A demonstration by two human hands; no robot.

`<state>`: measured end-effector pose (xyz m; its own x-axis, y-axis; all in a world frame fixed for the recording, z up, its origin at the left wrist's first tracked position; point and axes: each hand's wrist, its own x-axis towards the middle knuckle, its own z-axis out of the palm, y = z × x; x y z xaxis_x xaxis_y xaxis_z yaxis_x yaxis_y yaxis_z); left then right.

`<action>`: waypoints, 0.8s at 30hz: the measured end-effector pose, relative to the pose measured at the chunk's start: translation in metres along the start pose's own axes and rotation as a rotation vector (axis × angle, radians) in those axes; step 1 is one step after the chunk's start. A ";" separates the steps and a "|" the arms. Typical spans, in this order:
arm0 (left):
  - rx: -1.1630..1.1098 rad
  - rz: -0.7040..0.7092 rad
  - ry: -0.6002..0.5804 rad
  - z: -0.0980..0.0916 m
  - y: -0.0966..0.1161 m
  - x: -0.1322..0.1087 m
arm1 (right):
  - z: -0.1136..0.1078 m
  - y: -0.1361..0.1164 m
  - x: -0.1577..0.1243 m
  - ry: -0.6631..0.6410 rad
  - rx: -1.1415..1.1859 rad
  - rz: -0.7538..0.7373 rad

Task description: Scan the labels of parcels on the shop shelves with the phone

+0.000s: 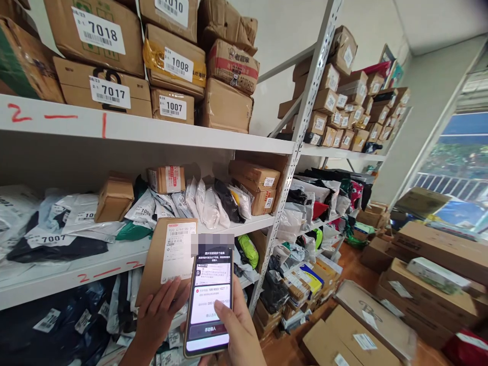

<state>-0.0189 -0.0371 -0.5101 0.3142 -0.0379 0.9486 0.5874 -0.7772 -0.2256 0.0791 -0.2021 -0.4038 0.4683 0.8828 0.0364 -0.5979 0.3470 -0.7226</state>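
Right hand: the right hand (238,330) was nearest, at the bottom edge, clasped around a phone (209,300) from the right, with the thumb lying along the screen's right side.
Phone: held upright with the screen lit, showing a form with a number field and buttons lower down; the smaller print was too small to read.
Left hand: the left hand (160,315) gripped the lower end of a flat brown parcel (156,264), fingers spread over its front.
Parcel: tilted slightly, just left of and behind the phone and in front of the middle shelf (95,272); the phone's top corner covered part of its white label (177,251).
Step in hand: by my judgement, checking the parcel's label against the phone's screen.
Next move calls for: probably a thumb press low on the screen with the phone gripped one-handed, and the parcel kept steady with its label facing up.
Middle shelf: a small carton (114,198) and a row of poly bags (213,203) sat beyond the parcel.
Upper shelf: numbered cartons (102,86) were stacked above, among them 7017 and 7018.
Right, on the floor: floor cartons (381,325) lay near the rack.
Far: a far rack (343,117) of small boxes and a window (457,152) stood at the back.
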 end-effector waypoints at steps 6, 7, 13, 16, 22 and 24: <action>-0.013 0.016 0.062 0.001 0.001 0.005 | -0.001 0.003 0.002 0.051 0.017 0.000; -0.017 0.015 0.061 0.001 0.002 0.006 | -0.001 0.004 0.002 0.052 0.017 -0.008; 0.005 0.004 0.044 -0.001 0.005 0.010 | -0.006 0.003 0.003 0.066 -0.033 0.059; 0.014 0.006 0.037 -0.003 0.006 0.013 | -0.002 -0.003 0.002 0.103 -0.004 0.087; 0.018 0.032 0.047 -0.005 0.005 0.017 | 0.011 -0.012 0.001 0.153 0.022 0.096; 0.020 0.032 0.035 -0.004 0.004 0.015 | 0.012 -0.013 0.001 0.145 0.005 0.090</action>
<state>-0.0150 -0.0438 -0.4962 0.3074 -0.0848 0.9478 0.5926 -0.7622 -0.2604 0.0793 -0.2019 -0.3857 0.5015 0.8555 -0.1286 -0.6446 0.2703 -0.7152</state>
